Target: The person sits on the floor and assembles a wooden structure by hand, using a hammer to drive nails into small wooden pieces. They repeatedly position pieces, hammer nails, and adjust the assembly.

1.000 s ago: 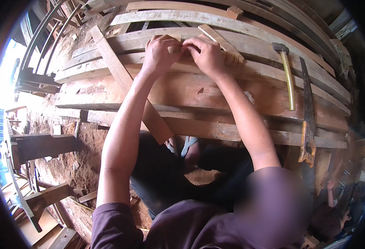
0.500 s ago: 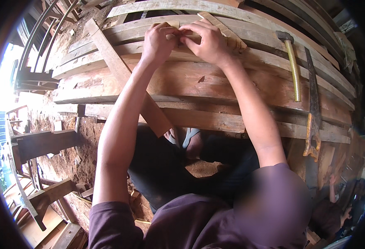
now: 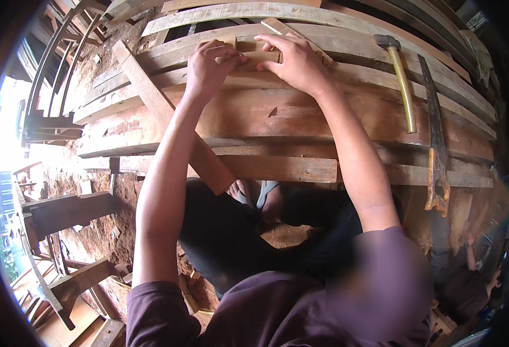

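Observation:
My left hand (image 3: 206,68) is closed over the stacked timbers, its fingers bent round a small pale, round-ended thing (image 3: 223,59) that is too small to name. Just right of it lies a short light wooden piece (image 3: 260,56) on the beams. My right hand (image 3: 297,62) is at that piece's right end, index finger and thumb spread apart on its far and near sides. Whether the thumb presses on it is hard to see. A narrow wooden strip (image 3: 277,26) lies slantwise beyond my right hand.
On the right, a hammer (image 3: 402,87) with a yellowish handle and a handsaw (image 3: 435,127) lie across the timbers. A flat board (image 3: 162,110) slants under my left forearm. Wooden frames (image 3: 69,208) stand at left. Another person (image 3: 468,283) is at the lower right.
My hands, which were together, have drawn apart, and the short wooden piece shows between them. My right thumb and index finger have spread. The whole view has shifted slightly.

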The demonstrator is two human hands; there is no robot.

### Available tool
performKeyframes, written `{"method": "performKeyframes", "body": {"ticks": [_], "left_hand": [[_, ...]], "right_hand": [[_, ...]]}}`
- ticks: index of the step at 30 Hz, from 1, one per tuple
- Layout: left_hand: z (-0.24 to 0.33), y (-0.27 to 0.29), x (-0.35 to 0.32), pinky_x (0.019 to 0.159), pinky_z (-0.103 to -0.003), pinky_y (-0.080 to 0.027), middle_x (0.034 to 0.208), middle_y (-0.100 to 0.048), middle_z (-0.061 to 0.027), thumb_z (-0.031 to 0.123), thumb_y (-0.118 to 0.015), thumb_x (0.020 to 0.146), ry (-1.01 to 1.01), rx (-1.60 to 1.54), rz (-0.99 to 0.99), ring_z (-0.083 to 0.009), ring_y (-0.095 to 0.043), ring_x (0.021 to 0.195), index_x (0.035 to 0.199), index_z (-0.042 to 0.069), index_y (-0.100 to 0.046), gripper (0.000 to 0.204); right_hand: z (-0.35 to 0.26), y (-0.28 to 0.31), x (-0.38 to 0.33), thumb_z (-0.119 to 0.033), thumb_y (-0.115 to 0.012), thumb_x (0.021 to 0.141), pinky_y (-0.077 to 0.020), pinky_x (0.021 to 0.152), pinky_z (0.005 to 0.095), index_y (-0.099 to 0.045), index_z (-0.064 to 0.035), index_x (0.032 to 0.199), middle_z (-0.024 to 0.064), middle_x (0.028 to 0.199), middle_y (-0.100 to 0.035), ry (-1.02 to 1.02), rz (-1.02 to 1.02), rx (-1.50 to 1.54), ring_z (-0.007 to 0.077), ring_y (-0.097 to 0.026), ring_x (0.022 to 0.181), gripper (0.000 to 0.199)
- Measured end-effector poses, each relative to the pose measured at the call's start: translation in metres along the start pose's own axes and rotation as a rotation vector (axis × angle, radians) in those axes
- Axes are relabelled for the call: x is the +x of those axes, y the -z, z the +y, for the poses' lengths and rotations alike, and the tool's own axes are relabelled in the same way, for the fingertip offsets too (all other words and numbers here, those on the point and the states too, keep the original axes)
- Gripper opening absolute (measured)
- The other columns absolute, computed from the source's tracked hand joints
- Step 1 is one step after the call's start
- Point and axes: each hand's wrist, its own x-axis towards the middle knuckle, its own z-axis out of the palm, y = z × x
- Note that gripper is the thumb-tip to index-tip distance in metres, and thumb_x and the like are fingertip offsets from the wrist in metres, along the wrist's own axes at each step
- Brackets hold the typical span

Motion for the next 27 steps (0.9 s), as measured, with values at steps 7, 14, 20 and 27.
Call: {"method": "performKeyframes", "body": {"ticks": [7, 14, 20, 27], "left_hand": [[0.0014, 0.0019, -0.0009, 0.103, -0.043, -0.055, 0.111, -0.08, -0.0076, 0.024, -0.087, 0.091, -0.022, 0.079, 0.004, -0.0301, -0.071, 0.114, 0.101, 0.011, -0.089, 0.017], [0.0016, 0.0011, -0.0005, 0.102, -0.043, -0.055, 0.109, -0.08, -0.0078, 0.027, -0.088, 0.091, -0.013, 0.059, 0.007, -0.0302, -0.071, 0.113, 0.1, 0.01, -0.088, 0.02], [-0.0052, -0.0024, -0.0029, 0.101, -0.044, -0.056, 0.106, -0.08, -0.0082, 0.024, -0.087, 0.089, -0.089, 0.087, 0.03, -0.0305, -0.071, 0.111, 0.1, 0.011, -0.088, 0.017], [-0.0026, -0.0042, -0.0032, 0.099, -0.043, -0.057, 0.107, -0.08, -0.0107, 0.024, -0.088, 0.089, -0.079, 0.11, 0.07, -0.0304, -0.074, 0.11, 0.1, 0.007, -0.088, 0.02]], "right_hand": [[0.0027, -0.0026, -0.0029, -0.024, -0.095, 0.087, -0.0591, 0.079, 0.0398, -0.073, -0.0163, 0.144, 0.0081, 0.109, -0.08, 0.023, 0.027, 0.009, 0.0221, -0.072, 0.085, 0.062], [0.0023, -0.0013, -0.0027, -0.026, -0.095, 0.086, -0.0598, 0.084, 0.0412, -0.072, -0.0171, 0.145, 0.0074, 0.11, -0.08, 0.031, 0.02, -0.019, 0.0245, -0.073, 0.091, 0.064], [0.0033, -0.003, -0.0046, -0.025, -0.096, 0.084, -0.0617, 0.088, 0.0408, -0.073, -0.0153, 0.141, 0.0075, 0.111, -0.08, 0.063, 0.041, -0.087, 0.0263, -0.075, 0.101, 0.062], [-0.002, -0.0043, -0.0081, -0.021, -0.097, 0.082, -0.062, 0.088, 0.0401, -0.076, -0.0173, 0.135, 0.0057, 0.109, -0.08, -0.008, 0.044, -0.024, 0.0253, -0.073, 0.102, 0.057]]}}
